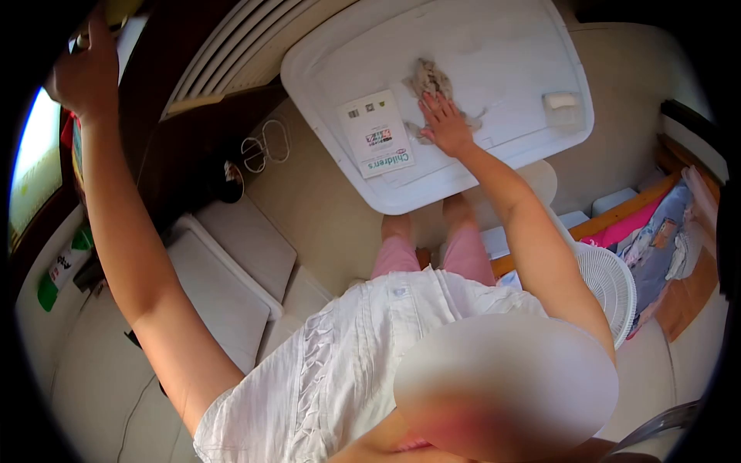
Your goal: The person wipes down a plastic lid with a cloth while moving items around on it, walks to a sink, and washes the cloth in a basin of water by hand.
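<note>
Beige-grey cloth (427, 76) lies crumpled on the white bench (494, 46), and the right hand (448, 127) rests palm down on it, its fingers spread fairly wide and laid flat over the folds, not closed around them. Thin ends of the cloth stick out on both sides of that hand.

Just to the left of it on the bench is a white booklet (376, 133), printed "Children's" in green, the word upside down in this view; the booklet and the hand do not touch. Toward the bench's right edge sits a small pale block (561, 101), whose nature is hard to make out.

Well apart, the left hand (86, 81) is raised at the upper left, beside a dark frame and a bright opening. Whether it grips anything cannot be told.

Farther out, a cream slatted panel (247, 50) stands beyond the bench's left side, with a white looped frame (266, 147) below it. On the right are a round, ribbed white object (610, 289) and a heap of fabrics (664, 224). The person wears a white shirt (332, 370) and pink shorts (395, 255).
</note>
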`<state>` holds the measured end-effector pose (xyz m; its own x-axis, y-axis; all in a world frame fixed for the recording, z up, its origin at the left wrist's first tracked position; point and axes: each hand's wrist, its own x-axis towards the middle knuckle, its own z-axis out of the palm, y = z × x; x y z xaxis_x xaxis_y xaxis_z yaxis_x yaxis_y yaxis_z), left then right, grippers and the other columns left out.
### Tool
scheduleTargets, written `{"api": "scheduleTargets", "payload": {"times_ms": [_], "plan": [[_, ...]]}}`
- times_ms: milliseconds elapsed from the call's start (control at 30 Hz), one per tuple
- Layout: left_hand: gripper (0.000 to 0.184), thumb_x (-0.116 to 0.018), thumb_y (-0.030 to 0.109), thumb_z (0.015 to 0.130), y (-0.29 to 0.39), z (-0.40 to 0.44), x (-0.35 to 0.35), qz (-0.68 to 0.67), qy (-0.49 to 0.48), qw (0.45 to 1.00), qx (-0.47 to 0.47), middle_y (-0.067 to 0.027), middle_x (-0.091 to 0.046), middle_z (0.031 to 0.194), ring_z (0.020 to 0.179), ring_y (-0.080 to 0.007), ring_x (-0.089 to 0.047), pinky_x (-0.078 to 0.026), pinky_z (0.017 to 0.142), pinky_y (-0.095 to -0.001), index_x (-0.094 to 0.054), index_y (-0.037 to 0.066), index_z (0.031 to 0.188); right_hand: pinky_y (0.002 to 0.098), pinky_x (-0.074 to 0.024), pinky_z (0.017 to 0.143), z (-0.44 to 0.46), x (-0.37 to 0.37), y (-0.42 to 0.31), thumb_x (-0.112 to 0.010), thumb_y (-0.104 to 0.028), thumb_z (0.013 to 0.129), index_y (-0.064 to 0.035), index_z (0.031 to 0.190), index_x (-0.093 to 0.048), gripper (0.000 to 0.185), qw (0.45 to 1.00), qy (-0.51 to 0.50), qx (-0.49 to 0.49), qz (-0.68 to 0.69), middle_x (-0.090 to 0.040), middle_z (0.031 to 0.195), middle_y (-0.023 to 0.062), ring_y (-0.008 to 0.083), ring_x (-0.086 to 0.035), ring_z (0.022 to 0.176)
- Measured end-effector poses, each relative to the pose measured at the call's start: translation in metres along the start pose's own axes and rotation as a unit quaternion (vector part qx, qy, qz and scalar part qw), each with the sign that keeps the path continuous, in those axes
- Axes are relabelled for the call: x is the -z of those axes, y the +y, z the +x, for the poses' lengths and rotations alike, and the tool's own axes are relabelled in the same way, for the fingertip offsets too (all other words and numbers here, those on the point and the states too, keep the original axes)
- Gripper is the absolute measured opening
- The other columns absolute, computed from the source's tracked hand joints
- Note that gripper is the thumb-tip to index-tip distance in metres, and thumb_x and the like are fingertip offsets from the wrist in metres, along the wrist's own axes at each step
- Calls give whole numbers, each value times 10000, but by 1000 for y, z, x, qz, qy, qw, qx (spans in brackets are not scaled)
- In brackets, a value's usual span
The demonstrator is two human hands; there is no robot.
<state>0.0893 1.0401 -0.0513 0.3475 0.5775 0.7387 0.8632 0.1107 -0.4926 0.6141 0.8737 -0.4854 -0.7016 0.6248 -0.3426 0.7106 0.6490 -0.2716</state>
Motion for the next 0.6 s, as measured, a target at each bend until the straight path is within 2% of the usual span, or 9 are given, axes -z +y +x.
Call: {"api": "scheduleTargets", "payload": {"times_ms": [67,167,200,300,367,433,500,533,600], "plan": [[559,-769,540,787,7,0,5,25,17,999,-16,-123,-741,886,806,-254,-702,-566,779,-324,-744,5,947,469,-173,1212,-2,-1,0,-482,-468,984,-139,1558,-235,706,1000,11,-5,9,-123,1646,61,319,-128,1505],[518,-822,444,768,7,-6,20,-6,55,998,-20,-153,-672,970,917,-277,-656,-565,790,-362,-696,-17,966,455,-146,1221,-4,3,0,-461,-480,991,-155,1562,-232,696,1000,11,-10,25,-96,1653,39,289,-111,1512],[511,-840,412,761,16,-10,32,-66,66,996,9,-164,-650,998,954,-284,-640,-565,794,-374,-680,-24,973,457,-148,1219,-4,2,1,-470,-479,985,-156,1560,-238,699,999,31,0,31,-118,1649,38,290,-127,1508],[360,-825,148,808,112,-38,85,-281,86,949,115,-163,-524,1113,1072,-300,-585,-540,861,-382,-608,-27,1036,458,-150,1218,-1,0,6,-484,-475,977,-159,1556,-247,700,997,67,5,46,-169,1638,35,287,-164,1500],[281,-770,66,840,168,-71,103,-299,0,948,109,-158,-531,1153,1089,-305,-574,-510,900,-370,-608,0,1059,458,-151,1217,6,-2,7,-488,-472,975,-162,1554,-251,698,995,77,-3,57,-199,1631,33,282,-184,1495],[315,-762,56,842,222,-107,109,-305,-139,934,127,-161,-528,1228,1125,-298,-555,-461,965,-379,-584,12,1098,454,-159,1216,32,13,13,-487,-464,976,-154,1545,-272,683,990,130,5,49,-243,1616,28,272,-213,1486],[298,-745,41,845,275,-134,97,-404,-177,880,175,-170,-540,1248,1140,-317,-543,-442,962,-391,-596,34,1103,452,-169,1212,70,28,28,-487,-456,976,-148,1538,-291,671,988,153,-8,21,-271,1605,26,265,-222,1483],[290,-732,49,856,298,-140,89,-418,-192,871,173,-169,-545,1241,1143,-323,-538,-434,971,-395,-602,40,1115,450,-179,1207,88,34,41,-488,-447,975,-143,1532,-309,659,984,177,-14,-8,-299,1594,24,258,-231,1480],[282,-719,57,867,341,-138,69,-436,-214,858,166,-167,-551,1233,1147,-328,-533,-427,981,-399,-608,45,1126,471,-212,1186,110,35,72,-487,-403,980,-106,1513,-328,630,975,217,36,39,-350,1554,96,305,-264,1457]]}}
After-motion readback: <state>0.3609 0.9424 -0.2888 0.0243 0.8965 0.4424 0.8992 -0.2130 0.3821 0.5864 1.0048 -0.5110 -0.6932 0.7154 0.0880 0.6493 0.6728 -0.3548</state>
